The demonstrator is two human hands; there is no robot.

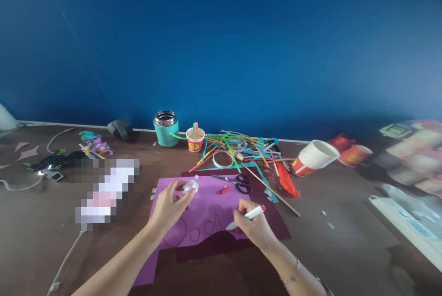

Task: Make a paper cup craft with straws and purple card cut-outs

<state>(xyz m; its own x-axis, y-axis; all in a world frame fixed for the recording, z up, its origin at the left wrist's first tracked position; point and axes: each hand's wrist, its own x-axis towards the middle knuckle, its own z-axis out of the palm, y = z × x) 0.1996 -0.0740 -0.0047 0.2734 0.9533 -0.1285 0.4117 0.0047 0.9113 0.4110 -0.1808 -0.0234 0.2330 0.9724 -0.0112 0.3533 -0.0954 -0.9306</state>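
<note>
Purple paper (221,201) is lying near the middle of the table (348,250) in the head view, partly covering a dark maroon sheet (276,222), with red outlines (209,228) showing along its wavy near edge. The left hand (172,205) is reaching over the paper's left part, its fingers partly curling around a small whitish, roundish object (190,187); what this is, the blur is not telling. That forearm's position is probably helping to steady the sheet. The right hand (253,224) is closing its fingers in a writing grip around a white marker (254,212), red end tilting up and tip pointing down-left at the paper's near right part; whether the tip is touching is unclear. A small red cap-like piece (224,190) is lying on the paper's far right part, beside the dark-handled scissors (243,182), presumably for easy reach. Toward the table's far edge, thin coloured strips (229,142), a teal jar (166,131) and a small paper cup (195,140) are standing or lying together, likely leaving working room in front.
</note>
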